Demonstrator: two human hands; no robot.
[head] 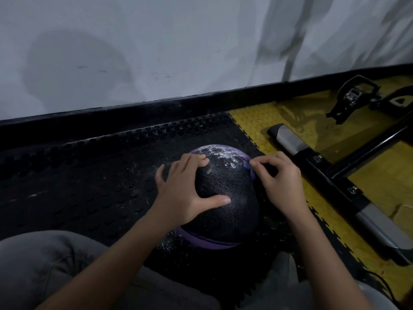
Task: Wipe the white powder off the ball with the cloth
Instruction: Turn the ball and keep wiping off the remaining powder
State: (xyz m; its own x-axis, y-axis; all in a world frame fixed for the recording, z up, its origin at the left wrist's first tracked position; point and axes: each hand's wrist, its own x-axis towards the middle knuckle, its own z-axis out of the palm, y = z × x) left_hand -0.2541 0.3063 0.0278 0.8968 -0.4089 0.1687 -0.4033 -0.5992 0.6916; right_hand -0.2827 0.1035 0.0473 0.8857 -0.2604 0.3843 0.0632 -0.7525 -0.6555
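Note:
A black textured ball [223, 186] with purple bands sits on the dark studded floor mat. White powder [225, 156] speckles its far upper side, and the near side looks dark. My left hand [185, 189] rests on the ball's top left, fingers spread and thumb pressed on the surface. At the ball's right edge my right hand [281, 180] is curled, with thumb and forefinger pinching what looks like a dark cloth [266, 170]. Most of that cloth is hidden under the hand.
White powder is scattered on the black mat [89, 175] around the ball. Yellow studded tiles [290, 121] lie to the right, bearing a black and silver exercise-machine frame [335, 175] and a pedal [355, 95]. A white wall [156, 52] stands close behind. My grey-trousered knees are at the bottom.

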